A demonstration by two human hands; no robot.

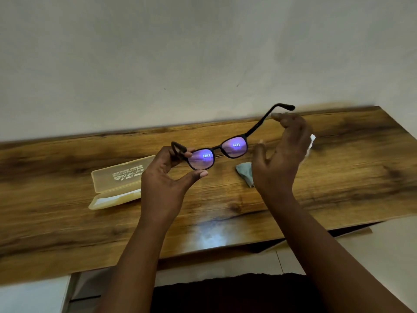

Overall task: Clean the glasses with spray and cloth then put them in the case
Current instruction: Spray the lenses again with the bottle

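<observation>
Black-framed glasses with purple-glinting lenses hang above the wooden table. My left hand pinches the left lens rim, thumb below and fingers above, by the folded left temple. The right temple sticks out up and to the right. My right hand is beside it with relaxed fingers, fingertips touching the temple near its end. A crumpled grey-green cloth lies on the table under the right hand. The open yellowish case lies to the left, lid raised. No spray bottle can be made out.
A small white object shows past my right hand; what it is cannot be told. A pale wall stands behind the table. The table's front edge runs diagonally, with floor and a dark rug below.
</observation>
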